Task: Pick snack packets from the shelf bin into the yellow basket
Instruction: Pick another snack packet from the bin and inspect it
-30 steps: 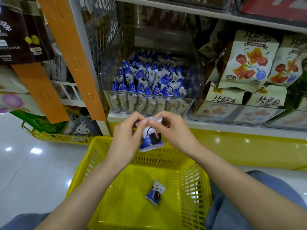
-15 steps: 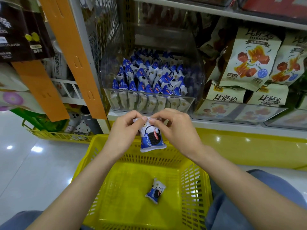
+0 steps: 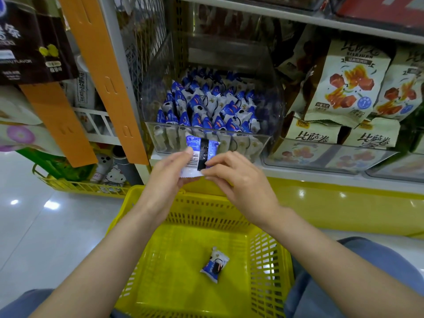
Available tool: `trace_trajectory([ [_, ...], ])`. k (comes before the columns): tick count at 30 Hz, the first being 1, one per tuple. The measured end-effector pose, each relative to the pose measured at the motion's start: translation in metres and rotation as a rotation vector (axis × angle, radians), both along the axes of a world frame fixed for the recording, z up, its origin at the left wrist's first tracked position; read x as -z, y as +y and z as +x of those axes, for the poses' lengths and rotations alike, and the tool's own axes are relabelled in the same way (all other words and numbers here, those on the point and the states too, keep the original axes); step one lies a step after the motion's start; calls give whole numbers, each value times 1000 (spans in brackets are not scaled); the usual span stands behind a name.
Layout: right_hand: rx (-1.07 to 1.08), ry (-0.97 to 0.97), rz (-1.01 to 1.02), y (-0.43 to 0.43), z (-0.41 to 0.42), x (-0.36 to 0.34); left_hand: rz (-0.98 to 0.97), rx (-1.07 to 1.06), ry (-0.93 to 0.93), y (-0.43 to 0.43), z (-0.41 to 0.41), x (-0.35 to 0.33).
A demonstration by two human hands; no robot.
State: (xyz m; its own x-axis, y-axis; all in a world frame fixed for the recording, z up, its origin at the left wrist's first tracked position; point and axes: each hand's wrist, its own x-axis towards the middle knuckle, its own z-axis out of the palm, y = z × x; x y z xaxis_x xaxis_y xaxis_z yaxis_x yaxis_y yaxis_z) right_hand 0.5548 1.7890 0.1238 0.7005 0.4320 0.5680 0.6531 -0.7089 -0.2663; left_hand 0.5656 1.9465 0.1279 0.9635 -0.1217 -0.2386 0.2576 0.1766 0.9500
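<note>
A clear shelf bin [image 3: 273, 104] holds several blue-and-white snack packets [image 3: 206, 109]. Just in front of its lower wall, both hands hold one such packet [image 3: 200, 152] flipped up, its barcode side facing me. My left hand [image 3: 168, 177] pinches its left edge and my right hand [image 3: 238, 177] pinches its lower right edge. Below them sits the yellow basket [image 3: 273, 267] with one blue-and-white packet [image 3: 214, 263] lying on its floor.
Beige snack bags [image 3: 344, 81] fill the bin to the right. An orange shelf post [image 3: 103, 72] rises at left, with a smaller yellow basket [image 3: 75, 185] of goods on the floor beyond it. My knees in blue trousers [image 3: 371, 271] flank the basket.
The held packet has been turned over and lifted: it hung front-side down from the fingers before, and now stands up with its barcode back showing. Both hands rose slightly toward the bin.
</note>
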Motion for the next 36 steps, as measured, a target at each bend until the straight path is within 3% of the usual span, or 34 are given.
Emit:
trace_trajectory([
  [2,-17,68,-1,2,0,2,47,-69,-16,1,0,1],
  [7,195,785,701,10,2,-4,116,-58,-71,0,-1,0],
  [9,176,1014,865,9,6,-6,115,25,-91,-2,-3,1],
  [11,116,1126,952,9,6,-8,165,34,-138,-4,-4,4],
  [15,129,1125,1072,9,5,-10,368,-106,-332,-7,-2,11],
  [23,185,1097,1028,13,4,-8,597,-29,-544,-6,-5,17],
  [28,177,1086,1014,13,3,-7,871,71,-669,-2,-10,16],
  [36,175,1050,956,19,2,4,1043,72,-653,-3,-11,14],
])
